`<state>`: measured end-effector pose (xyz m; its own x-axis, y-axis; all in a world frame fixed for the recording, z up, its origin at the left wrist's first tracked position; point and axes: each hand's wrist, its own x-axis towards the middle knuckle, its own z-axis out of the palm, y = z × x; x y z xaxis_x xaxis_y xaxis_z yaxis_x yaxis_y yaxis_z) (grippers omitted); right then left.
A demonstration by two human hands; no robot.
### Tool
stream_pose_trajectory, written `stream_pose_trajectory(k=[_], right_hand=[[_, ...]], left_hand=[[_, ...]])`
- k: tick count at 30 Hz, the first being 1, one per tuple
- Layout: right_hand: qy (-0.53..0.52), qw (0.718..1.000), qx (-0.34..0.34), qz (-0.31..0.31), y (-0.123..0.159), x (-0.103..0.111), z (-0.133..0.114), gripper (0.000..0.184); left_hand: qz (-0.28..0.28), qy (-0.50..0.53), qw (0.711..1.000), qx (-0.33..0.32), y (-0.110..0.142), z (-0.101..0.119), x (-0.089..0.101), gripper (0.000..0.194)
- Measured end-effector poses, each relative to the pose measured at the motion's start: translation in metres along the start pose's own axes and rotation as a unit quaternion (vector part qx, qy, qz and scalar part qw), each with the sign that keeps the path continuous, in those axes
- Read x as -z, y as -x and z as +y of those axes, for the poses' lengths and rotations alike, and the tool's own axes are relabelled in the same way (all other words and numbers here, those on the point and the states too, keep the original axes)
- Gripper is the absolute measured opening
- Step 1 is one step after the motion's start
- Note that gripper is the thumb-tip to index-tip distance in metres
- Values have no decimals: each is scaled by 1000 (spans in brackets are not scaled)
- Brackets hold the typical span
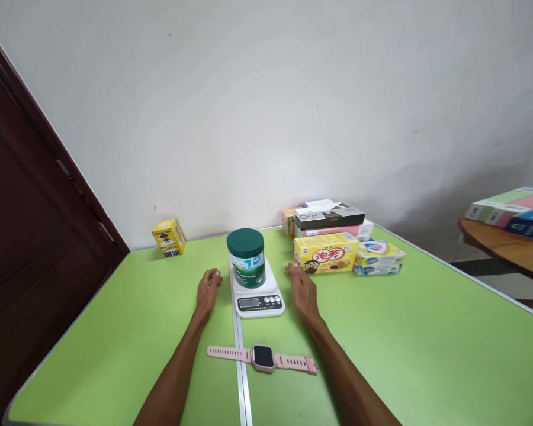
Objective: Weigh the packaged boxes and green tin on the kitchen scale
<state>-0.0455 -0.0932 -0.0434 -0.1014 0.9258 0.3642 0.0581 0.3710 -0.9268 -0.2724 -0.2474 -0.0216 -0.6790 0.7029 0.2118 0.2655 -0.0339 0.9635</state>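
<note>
A green canister (247,260) with a dark green lid stands upright on a white kitchen scale (260,304). The scale's grey display looks blank. My left hand (208,291) rests on the table just left of the scale, fingers loosely bent and holding nothing. On the other side, my right hand (302,291) lies apart from the scale, its fingers reaching forward near a yellow snack box (325,253), with nothing in its grasp. Stretched flat between my forearms is a pink smartwatch (263,357) with a dark screen.
Behind the snack box sits a stack of boxes topped by a black box (328,215). Yellow-and-white soap boxes (379,258) stand to its right. A small yellow box (168,238) is at the back left. A wooden side table (506,244) holds more boxes.
</note>
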Motion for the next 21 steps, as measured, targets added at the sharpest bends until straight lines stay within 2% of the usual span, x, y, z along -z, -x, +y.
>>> stream_pose_trajectory(k=[5, 8, 12, 15, 18, 21], right_hand=[[32, 999, -6, -12, 2, 2, -9, 76], [43, 999, 20, 0, 2, 1, -16, 81], [40, 992, 117, 34, 7, -9, -29, 76], [34, 987, 158, 1, 17, -20, -37, 68], [30, 985, 165, -39, 27, -29, -39, 66], [31, 987, 149, -50, 31, -32, -42, 67]], left_hand=[[-4, -13, 1000, 6, 6, 2, 2, 72], [21, -28, 999, -1, 12, 8, -2, 84], [58, -98, 989, -90, 20, 31, -21, 107], [17, -149, 981, -123, 21, 53, -43, 116], [-8, -165, 979, -120, 15, 66, -63, 107], [7, -149, 983, -111, 6, 69, -73, 92]])
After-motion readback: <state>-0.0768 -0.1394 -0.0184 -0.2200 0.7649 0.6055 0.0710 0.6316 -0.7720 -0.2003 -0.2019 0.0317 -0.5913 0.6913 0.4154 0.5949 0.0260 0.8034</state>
